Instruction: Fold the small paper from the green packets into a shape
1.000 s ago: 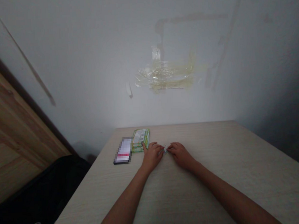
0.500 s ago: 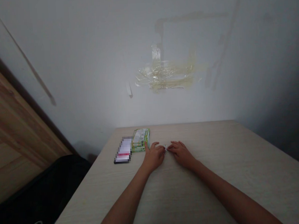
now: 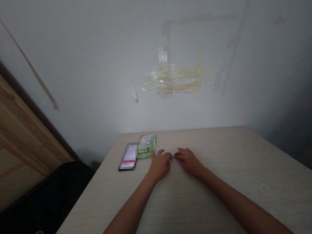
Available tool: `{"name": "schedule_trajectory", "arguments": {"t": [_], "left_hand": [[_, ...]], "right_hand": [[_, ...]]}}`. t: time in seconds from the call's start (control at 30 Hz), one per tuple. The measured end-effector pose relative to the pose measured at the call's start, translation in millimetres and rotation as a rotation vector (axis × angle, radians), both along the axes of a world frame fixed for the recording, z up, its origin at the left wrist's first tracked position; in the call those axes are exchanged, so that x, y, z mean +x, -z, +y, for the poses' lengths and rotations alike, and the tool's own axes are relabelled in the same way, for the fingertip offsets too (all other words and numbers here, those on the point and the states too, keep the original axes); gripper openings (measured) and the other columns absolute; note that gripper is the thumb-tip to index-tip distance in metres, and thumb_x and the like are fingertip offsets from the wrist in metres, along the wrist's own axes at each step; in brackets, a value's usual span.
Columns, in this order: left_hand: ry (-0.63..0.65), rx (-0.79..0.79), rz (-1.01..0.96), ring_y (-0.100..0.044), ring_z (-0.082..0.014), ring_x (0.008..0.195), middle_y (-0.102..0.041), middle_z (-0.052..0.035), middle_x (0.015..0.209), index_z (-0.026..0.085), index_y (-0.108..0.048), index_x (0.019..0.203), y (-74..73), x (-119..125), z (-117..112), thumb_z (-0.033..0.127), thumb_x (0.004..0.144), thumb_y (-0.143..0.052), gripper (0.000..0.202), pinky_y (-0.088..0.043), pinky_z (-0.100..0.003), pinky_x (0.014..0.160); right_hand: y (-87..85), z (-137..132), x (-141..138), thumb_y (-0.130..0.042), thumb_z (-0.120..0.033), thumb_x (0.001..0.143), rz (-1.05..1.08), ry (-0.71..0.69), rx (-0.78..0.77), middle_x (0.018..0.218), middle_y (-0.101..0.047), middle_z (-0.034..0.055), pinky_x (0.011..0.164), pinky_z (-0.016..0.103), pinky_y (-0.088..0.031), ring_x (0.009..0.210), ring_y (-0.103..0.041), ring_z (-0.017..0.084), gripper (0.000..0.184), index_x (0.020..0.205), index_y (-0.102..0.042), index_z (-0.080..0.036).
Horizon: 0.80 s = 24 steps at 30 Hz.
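Between my fingertips, low over the table, is a small whitish thing [image 3: 172, 156] too tiny and partly covered to name. My left hand [image 3: 160, 165] is on its left side, thumb and forefinger bent in against it. From the right, my right hand [image 3: 188, 160] pinches at its other edge. Just beyond my left hand lies a stack of green-and-white printed packets [image 3: 147, 145]. Left of the stack is a phone [image 3: 129, 157], its screen blurred into blocks.
The pale wooden table [image 3: 215, 197] runs up to a grey-white wall [image 3: 95, 64] with strips of clear, yellowed tape [image 3: 175, 77] on it. At the left are a wooden panel [image 3: 13, 138] and a black bag-like object [image 3: 45, 199].
My hands stay nearly in place around the small whitish thing. The left fingers have shifted very slightly, and a little more of the thing shows between the hands.
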State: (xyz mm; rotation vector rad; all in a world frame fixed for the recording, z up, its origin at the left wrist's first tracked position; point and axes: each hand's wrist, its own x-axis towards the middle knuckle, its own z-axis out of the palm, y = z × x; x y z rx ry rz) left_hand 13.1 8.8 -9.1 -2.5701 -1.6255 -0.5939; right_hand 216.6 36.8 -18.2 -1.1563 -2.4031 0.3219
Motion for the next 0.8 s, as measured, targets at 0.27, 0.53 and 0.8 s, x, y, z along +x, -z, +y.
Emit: {"name": "schedule_trajectory", "arguments": {"t": [0.27, 0.53, 0.8], "left_hand": [[-0.021, -0.059, 0.011, -0.025, -0.0319, 0.140, -0.058, 0.0031, 0.134, 0.036, -0.058, 0.118, 2.9, -2, 2, 0.022, 0.085, -0.047, 0.037, 0.003, -0.074, 0.108], [-0.036, -0.151, -0.033, -0.023, -0.0357, 0.140, -0.053, 0.0086, 0.140, 0.038, -0.062, 0.107, 0.7, -4, 7, 0.035, 0.084, -0.052, 0.025, 0.002, -0.078, 0.103], [-0.047, -0.147, -0.015, -0.021, -0.0350, 0.142, -0.054, 0.0055, 0.140, 0.036, -0.063, 0.107, -0.7, -2, 11, 0.037, 0.082, -0.054, 0.026, 0.004, -0.077, 0.104]], "right_hand": [[3.7, 2, 0, -0.042, -0.003, 0.081, -0.004, 0.008, -0.006, 0.125, -0.063, 0.0053, 0.114, 0.053, -0.014, 0.136, -0.037, 0.020, 0.051, 0.120, -0.063, -0.026], [3.2, 2, -1, -0.042, -0.002, 0.080, 0.011, 0.002, -0.020, 0.125, -0.063, 0.0053, 0.114, 0.053, -0.015, 0.136, -0.037, 0.021, 0.051, 0.120, -0.063, -0.025], [4.5, 3, -1, -0.042, -0.004, 0.082, 0.029, 0.006, -0.019, 0.126, -0.063, 0.0053, 0.113, 0.053, -0.017, 0.136, -0.038, 0.021, 0.049, 0.120, -0.064, -0.026]]}}
